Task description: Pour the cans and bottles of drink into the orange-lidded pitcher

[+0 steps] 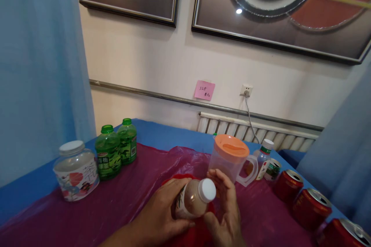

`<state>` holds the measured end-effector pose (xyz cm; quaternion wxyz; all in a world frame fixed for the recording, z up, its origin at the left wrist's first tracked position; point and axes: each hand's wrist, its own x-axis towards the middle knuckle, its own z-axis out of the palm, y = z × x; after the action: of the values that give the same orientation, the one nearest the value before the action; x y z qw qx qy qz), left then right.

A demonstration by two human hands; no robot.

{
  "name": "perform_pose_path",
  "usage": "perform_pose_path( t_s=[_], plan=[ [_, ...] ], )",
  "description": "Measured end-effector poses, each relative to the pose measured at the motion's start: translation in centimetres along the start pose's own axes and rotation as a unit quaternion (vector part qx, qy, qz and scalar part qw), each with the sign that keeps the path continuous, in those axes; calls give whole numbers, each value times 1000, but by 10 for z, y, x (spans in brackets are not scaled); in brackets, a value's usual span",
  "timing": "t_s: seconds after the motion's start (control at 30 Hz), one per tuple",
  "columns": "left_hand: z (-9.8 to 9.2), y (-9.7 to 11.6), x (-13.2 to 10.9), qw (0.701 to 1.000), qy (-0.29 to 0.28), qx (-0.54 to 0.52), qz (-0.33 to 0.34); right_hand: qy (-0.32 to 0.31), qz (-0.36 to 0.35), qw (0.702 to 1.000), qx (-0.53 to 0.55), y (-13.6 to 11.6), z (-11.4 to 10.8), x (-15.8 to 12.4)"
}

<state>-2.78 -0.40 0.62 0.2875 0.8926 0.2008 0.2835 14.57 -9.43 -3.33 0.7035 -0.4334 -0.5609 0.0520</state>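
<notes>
The clear-walled bottle (pixel 193 199) is tilted in the left hand (pixel 165 208), over a red dish (pixel 199 233) towards the near edge of the table (pixel 156 133), about midway between its left and right edges. The left fingers and thumb are wrapped around the bottle's lower body, over the pale printed label. The right hand (pixel 227 204) is released, its fingers parted and curved beside the white cap (pixel 207 190); whether its thumb touches the bottle I cannot tell.

The bottle looks like plastic, so it is probably not fragile, and its wall may give a little under a hard squeeze. The tan colour inside suggests contents, which would make it moderately heavy and liable to shift when tipped; how full it is cannot be told. The bare, glossy shoulder is probably slippery, more so if wet. The labelled body seems the surest hold, with the fingers well around it; the cap is best taken by its side wall, since its top is smooth.

The handled pitcher (pixel 222 164) stands just beyond the right hand on the purple plastic sheet (pixel 127 197), towards the table's far edge, leaving the right fingers little room on that side.
</notes>
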Motion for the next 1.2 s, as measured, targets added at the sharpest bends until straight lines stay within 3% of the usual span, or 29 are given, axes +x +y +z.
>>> perform_pose_path(
  t_s=[0.17,0.33,0.43,0.57,0.73,0.93,1.2],
  plan=[
    [1,-1,0,1000,8,5,1,15,44,999,-29,-7,3,-4],
    [2,-1,1,1000,-1,-5,5,21,-12,999,-33,8,-1,-3],
    [1,-2,1,1000,-1,-8,-3,-4,9,1000,-15,3,0,-3],
    [1,0,1,1000,8,1,4,21,22,998,-62,-6,3,-4],
    [1,4,2,1000,-4,-12,2,25,-37,998,-51,1,0,1],
    [0,2,1,1000,0,-8,-6,21,52,997,-50,-17,8,-5],
    [1,1,1,1000,-4,-9,9,7,-23,999,-37,2,-4,0]
  ],
)
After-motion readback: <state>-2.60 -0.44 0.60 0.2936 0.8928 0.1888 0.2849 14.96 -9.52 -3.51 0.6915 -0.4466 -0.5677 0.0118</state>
